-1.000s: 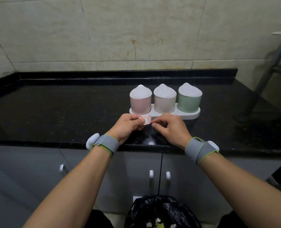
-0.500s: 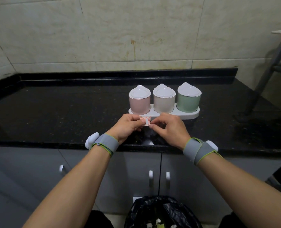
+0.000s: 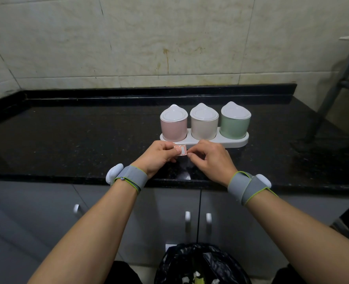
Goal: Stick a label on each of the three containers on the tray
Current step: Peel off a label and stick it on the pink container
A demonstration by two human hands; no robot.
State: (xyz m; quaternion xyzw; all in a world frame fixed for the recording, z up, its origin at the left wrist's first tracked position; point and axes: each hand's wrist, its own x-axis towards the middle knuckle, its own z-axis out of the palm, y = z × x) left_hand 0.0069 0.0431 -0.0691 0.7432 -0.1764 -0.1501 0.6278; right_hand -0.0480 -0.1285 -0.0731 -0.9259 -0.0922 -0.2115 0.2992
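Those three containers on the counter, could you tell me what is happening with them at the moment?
A person is holding a small strip of labels between the left hand and the right hand, just in front of the tray. The pink container, the beige container and the green container stand lidded in the tray, with no label visible on any of them.

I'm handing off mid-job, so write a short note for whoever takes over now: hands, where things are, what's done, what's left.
Left hand: pinching the small label sheet in front of the tray.
Right hand: fingertips at the sheet's right edge, apparently peeling a label; whether one is free cannot be told.
Things: pink container, beige container and green container stand lidded, left to right, in the white tray on the black countertop.
Done: no label visible on any container.
Left: peel and stick a label on all three.
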